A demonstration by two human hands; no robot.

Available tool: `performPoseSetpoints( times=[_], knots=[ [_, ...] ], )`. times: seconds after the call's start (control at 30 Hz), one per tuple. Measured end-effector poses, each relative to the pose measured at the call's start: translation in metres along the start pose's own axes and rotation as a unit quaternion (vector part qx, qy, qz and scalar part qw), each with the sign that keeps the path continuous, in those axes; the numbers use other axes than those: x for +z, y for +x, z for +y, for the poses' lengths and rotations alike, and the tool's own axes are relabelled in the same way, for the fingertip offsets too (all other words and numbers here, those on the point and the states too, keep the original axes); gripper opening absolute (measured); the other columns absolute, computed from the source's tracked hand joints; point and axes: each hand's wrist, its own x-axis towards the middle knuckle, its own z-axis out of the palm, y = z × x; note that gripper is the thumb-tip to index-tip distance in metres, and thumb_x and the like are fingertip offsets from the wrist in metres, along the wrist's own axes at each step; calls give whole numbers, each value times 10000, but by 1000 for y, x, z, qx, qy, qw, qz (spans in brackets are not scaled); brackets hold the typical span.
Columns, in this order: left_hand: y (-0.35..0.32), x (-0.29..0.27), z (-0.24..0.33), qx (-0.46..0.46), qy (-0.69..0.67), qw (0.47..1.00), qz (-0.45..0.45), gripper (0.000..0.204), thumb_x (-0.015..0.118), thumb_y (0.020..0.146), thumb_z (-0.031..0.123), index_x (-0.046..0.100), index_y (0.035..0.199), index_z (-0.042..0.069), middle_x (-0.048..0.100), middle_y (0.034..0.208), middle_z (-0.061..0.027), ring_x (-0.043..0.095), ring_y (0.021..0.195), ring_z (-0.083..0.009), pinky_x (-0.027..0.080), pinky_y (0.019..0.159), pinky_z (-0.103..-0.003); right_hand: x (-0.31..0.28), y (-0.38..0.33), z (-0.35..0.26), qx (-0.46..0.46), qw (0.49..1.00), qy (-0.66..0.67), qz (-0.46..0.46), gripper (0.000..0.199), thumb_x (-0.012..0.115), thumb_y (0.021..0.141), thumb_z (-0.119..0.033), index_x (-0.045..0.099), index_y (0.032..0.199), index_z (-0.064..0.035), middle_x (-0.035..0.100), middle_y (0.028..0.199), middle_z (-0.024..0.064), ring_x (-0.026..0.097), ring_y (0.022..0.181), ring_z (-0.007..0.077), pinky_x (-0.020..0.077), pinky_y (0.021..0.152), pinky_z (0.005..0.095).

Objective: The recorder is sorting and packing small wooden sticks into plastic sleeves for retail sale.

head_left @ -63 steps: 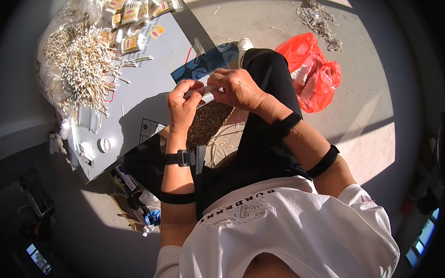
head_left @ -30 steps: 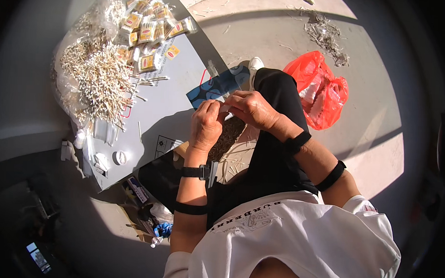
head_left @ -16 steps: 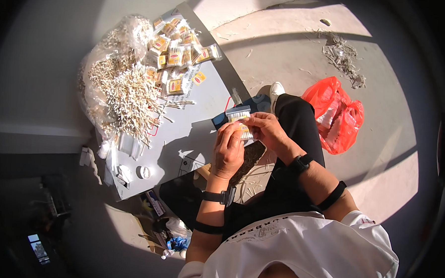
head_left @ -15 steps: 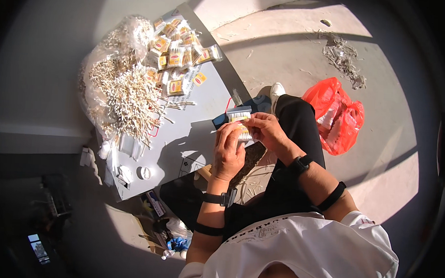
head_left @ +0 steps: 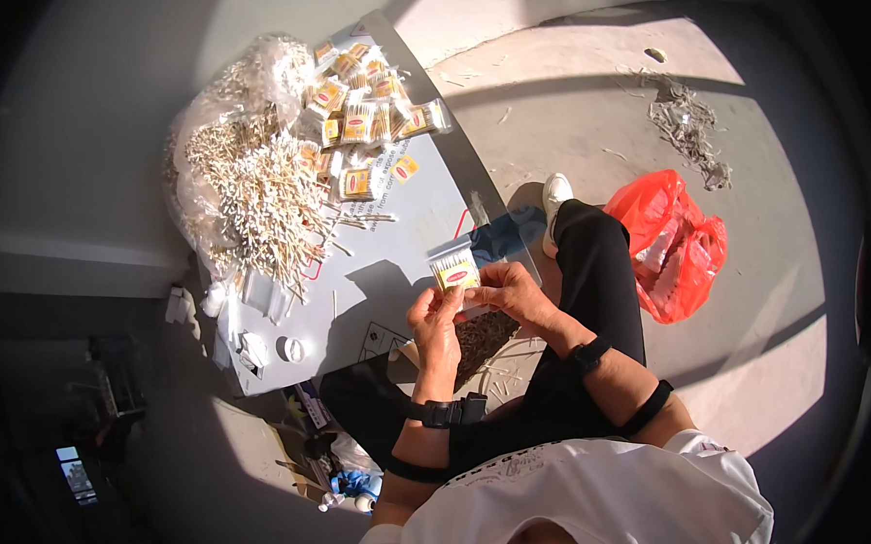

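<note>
- I would keep the small clear plastic packet of cotton swabs with a yellow label (head_left: 454,270) level at frame centre, pinching only its top edge so nothing spills.
- My left hand (head_left: 435,321) and right hand (head_left: 508,292) both close on that packet, above the grey tabletop (head_left: 399,222).

1. A heap of loose cotton swabs (head_left: 254,201) lay on clear plastic on the grey board (head_left: 408,232);
2. Filled swab packets (head_left: 364,123) with yellow labels were piled at the board's far end, just beside the heap;
3. A red plastic bag (head_left: 675,248) sat on the concrete floor (head_left: 799,171);
4. A scatter of pale scraps (head_left: 690,123) lay beyond the bag.
</note>
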Motion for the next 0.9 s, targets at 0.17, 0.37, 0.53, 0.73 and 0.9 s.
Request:
performPoseSetpoints(
  times=[0.17, 0.37, 0.53, 0.73, 0.9],
  knots=[
    [3, -6, 0, -11, 52, 997, -52, 153, 721, 859, 76, 660, 955, -26, 656, 868, -29, 594, 729, -84, 465, 643, -226, 0, 6, 14, -30, 997, -61, 22, 161, 727, 846, -108, 652, 880, 31, 632, 746, 28, 588, 677, 86, 481, 601, 245],
    [11, -15, -6, 20, 40, 998, -45, 137, 717, 855, 57, 658, 948, -25, 657, 855, -24, 591, 720, -76, 472, 625, -232, 7, 12, 13, -46, 994, -85, 46, 165, 734, 788, -94, 640, 811, 39, 603, 660, 32, 567, 610, 78, 457, 543, 251],
    [15, -13, 7, -13, 62, 997, -50, 137, 712, 849, 51, 647, 948, -19, 652, 861, -20, 587, 762, -78, 479, 670, -242, 8, 21, 19, -50, 994, -83, 41, 198, 744, 772, -122, 641, 818, 40, 603, 661, 38, 551, 632, 95, 449, 567, 281],
    [24, -15, 26, 11, 7, 1000, 11, 336, 734, 821, 41, 600, 1124, -16, 633, 1023, -68, 604, 912, -141, 510, 813, -290, 7, 21, -4, -55, 982, -175, -31, 261, 746, 781, -181, 648, 857, 49, 614, 696, 56, 547, 661, 113, 457, 616, 299],
    [41, -34, 26, -9, 46, 999, 4, 185, 726, 822, 17, 644, 984, -17, 649, 916, -48, 614, 790, -115, 525, 691, -265, 5, 33, 4, -56, 994, -97, 19, 239, 732, 800, -153, 634, 885, 47, 617, 721, 64, 556, 666, 112, 466, 632, 289]
  ],
)
